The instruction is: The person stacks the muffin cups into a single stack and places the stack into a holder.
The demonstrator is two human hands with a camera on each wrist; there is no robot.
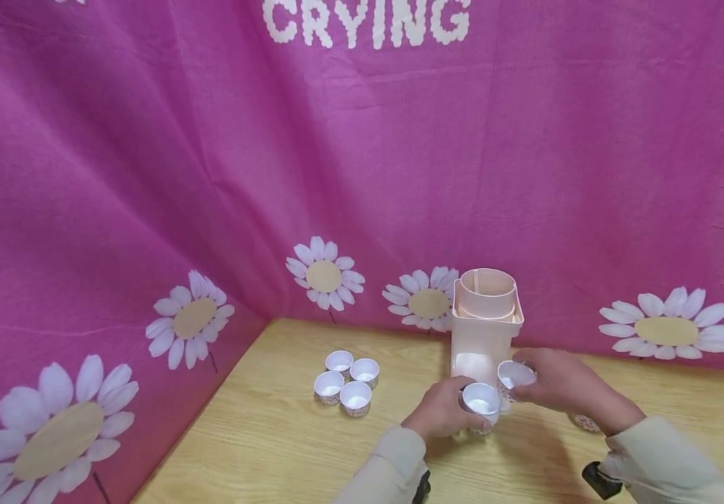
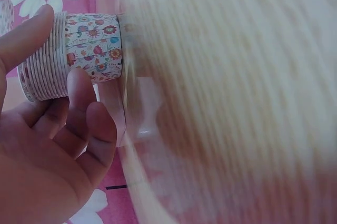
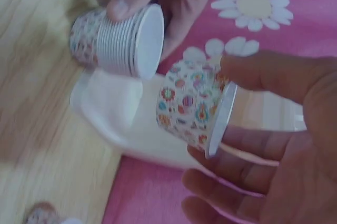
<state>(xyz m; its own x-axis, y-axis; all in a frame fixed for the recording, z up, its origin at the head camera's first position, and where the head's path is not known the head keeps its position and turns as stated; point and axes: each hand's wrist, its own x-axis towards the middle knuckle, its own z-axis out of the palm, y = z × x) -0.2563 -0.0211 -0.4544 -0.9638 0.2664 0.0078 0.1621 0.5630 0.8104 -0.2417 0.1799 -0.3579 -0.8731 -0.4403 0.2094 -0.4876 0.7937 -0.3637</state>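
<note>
My left hand (image 1: 440,409) grips a nested stack of paper cups (image 1: 480,400) with white insides. In the left wrist view the stack (image 2: 95,48) shows several close-set rims and a colourful floral print. Just to the right, my right hand (image 1: 560,385) pinches a single paper cup (image 1: 516,376) by its rim, between thumb and fingers. In the right wrist view this cup (image 3: 190,103) is apart from the stack (image 3: 117,41) and bears the same print. Right behind both hands stands a pale pink plastic holder (image 1: 484,336) with a round open top; the hands partly hide its base.
On the wooden table (image 1: 274,434), several single paper cups (image 1: 356,400) stand clustered at the left. Another printed cup (image 1: 587,423) is partly hidden below my right wrist. A magenta cloth (image 1: 368,175) with daisies hangs behind and along the left side.
</note>
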